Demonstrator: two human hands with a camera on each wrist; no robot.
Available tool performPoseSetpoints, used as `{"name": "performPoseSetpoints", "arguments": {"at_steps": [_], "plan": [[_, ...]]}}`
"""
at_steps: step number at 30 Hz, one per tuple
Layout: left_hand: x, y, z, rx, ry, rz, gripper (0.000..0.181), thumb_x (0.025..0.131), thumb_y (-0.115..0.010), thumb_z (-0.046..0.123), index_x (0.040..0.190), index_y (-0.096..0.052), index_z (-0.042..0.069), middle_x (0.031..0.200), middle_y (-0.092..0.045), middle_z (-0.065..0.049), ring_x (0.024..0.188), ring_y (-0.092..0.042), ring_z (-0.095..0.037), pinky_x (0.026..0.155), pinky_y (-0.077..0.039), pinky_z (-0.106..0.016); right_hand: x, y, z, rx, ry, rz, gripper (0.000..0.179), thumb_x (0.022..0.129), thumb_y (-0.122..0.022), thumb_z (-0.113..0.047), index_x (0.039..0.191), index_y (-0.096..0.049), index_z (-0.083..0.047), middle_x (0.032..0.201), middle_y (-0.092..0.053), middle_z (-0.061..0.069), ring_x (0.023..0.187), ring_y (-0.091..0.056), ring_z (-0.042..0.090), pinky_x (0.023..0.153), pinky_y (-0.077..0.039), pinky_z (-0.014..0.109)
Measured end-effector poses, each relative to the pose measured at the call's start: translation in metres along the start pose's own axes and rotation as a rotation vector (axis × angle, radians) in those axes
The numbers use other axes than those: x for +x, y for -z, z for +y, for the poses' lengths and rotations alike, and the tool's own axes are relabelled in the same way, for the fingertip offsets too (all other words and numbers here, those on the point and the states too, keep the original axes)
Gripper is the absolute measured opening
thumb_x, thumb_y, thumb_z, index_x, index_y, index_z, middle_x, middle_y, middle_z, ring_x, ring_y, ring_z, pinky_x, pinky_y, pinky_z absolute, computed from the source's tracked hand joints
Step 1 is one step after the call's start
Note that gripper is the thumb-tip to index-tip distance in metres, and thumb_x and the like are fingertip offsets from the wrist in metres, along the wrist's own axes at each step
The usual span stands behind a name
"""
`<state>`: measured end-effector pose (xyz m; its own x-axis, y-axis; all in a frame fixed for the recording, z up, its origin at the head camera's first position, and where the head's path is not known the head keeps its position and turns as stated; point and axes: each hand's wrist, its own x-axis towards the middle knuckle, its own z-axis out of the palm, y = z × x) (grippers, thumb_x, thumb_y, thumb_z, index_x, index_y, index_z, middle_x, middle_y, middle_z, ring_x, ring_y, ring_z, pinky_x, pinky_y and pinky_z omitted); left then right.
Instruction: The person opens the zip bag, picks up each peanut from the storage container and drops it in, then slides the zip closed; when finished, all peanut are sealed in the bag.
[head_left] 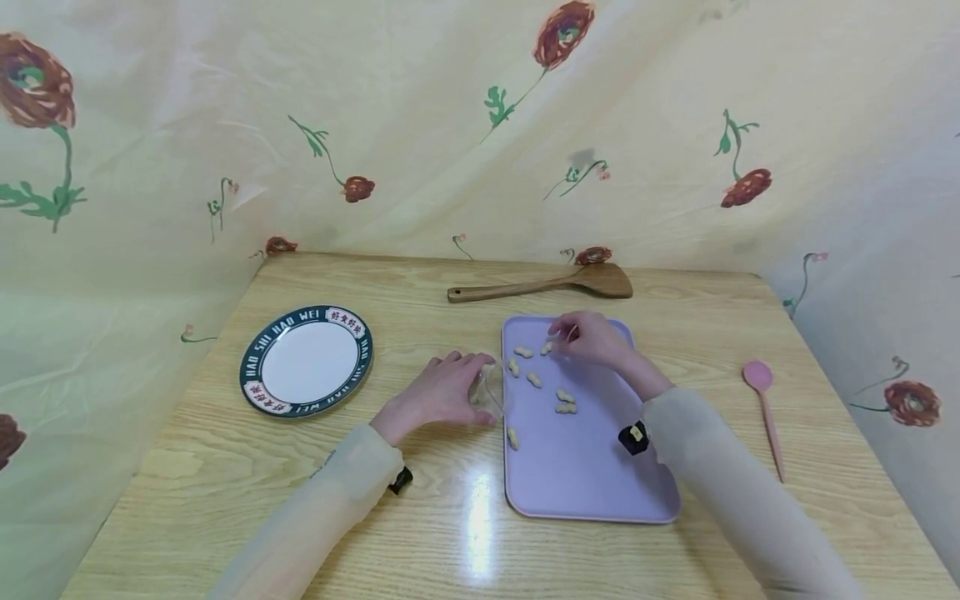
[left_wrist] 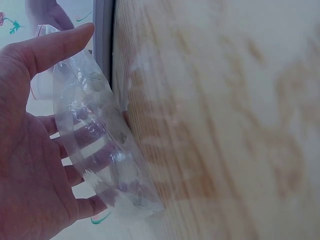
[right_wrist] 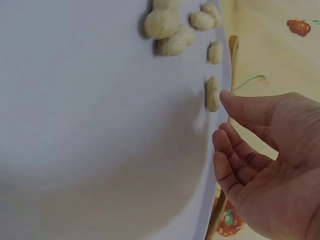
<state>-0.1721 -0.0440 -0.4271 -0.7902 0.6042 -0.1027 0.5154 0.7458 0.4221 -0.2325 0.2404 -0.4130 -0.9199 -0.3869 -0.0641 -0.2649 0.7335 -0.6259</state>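
My left hand [head_left: 447,390] holds a clear plastic bag [left_wrist: 97,125] beside the tray's left edge, thumb on one side and curled fingers on the other. No contents can be made out in it. Over the upper part of the lilac tray [head_left: 585,479] is my right hand [head_left: 590,340]. In the right wrist view its thumb tip is close beside a peanut [right_wrist: 212,94], with a gap between thumb and bent fingers; whether it touches the peanut I cannot tell. Several more unshelled peanuts [head_left: 533,380] lie scattered over the tray's left half.
A white plate [head_left: 310,363] with a dark patterned rim lies to the left. Behind the tray a wooden spatula [head_left: 603,281] lies crosswise. At the right is a pink spoon [head_left: 758,377]. Flowered cloth [head_left: 420,125] hangs around the wooden table [head_left: 420,533].
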Motion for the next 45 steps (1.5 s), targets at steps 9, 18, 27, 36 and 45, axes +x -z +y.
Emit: {"name": "performPoseSetpoints", "arguments": {"at_steps": [9, 18, 27, 36, 45], "plan": [[0.0, 0.0, 0.0, -0.004, 0.002, -0.003, 0.087, 0.076, -0.08, 0.052, 0.147, -0.045, 0.016, 0.126, -0.061, -0.001, 0.117, -0.052, -0.025, 0.099, -0.039, -0.049, 0.001, -0.009, 0.012, 0.001, 0.015, -0.017, 0.02, 0.084, -0.073, 0.001, 0.104, -0.07, 0.002, 0.09, -0.064, 0.011, 0.083, -0.057, 0.024, 0.074, -0.046, 0.036], [0.0, 0.0, 0.0, -0.015, 0.003, -0.006, 0.087, 0.076, -0.08, 0.052, 0.147, -0.044, 0.017, 0.122, -0.062, 0.0, 0.116, -0.052, -0.023, 0.1, -0.038, -0.05, 0.003, -0.014, 0.016, -0.004, 0.026, 0.0, 0.016, 0.085, -0.073, 0.002, 0.101, -0.071, 0.001, 0.081, -0.061, 0.006, 0.074, -0.053, 0.019, 0.068, -0.044, 0.033], [0.002, -0.002, -0.001, 0.001, -0.009, 0.004, 0.087, 0.075, -0.08, 0.053, 0.146, -0.045, 0.017, 0.121, -0.062, 0.0, 0.116, -0.052, -0.024, 0.098, -0.04, -0.049, 0.003, -0.014, 0.014, 0.002, 0.018, 0.009, 0.01, 0.085, -0.074, 0.001, 0.093, -0.069, 0.0, 0.076, -0.059, 0.005, 0.07, -0.051, 0.017, 0.066, -0.043, 0.032], [0.001, -0.001, -0.001, 0.005, -0.004, -0.009, 0.087, 0.076, -0.08, 0.053, 0.147, -0.044, 0.016, 0.13, -0.06, -0.003, 0.119, -0.052, -0.026, 0.099, -0.04, -0.05, -0.002, -0.012, 0.006, 0.024, -0.05, 0.007, 0.014, 0.085, -0.078, -0.006, 0.094, -0.069, 0.0, 0.08, -0.062, 0.006, 0.073, -0.054, 0.019, 0.067, -0.044, 0.031], [0.001, 0.0, -0.001, -0.001, -0.005, -0.008, 0.088, 0.076, -0.08, 0.053, 0.147, -0.044, 0.016, 0.132, -0.06, -0.003, 0.119, -0.051, -0.026, 0.1, -0.039, -0.052, -0.015, -0.008, -0.016, 0.023, 0.043, 0.032, 0.01, 0.086, -0.075, -0.001, 0.095, -0.07, 0.001, 0.081, -0.066, 0.006, 0.074, -0.058, 0.018, 0.067, -0.048, 0.029]]}}
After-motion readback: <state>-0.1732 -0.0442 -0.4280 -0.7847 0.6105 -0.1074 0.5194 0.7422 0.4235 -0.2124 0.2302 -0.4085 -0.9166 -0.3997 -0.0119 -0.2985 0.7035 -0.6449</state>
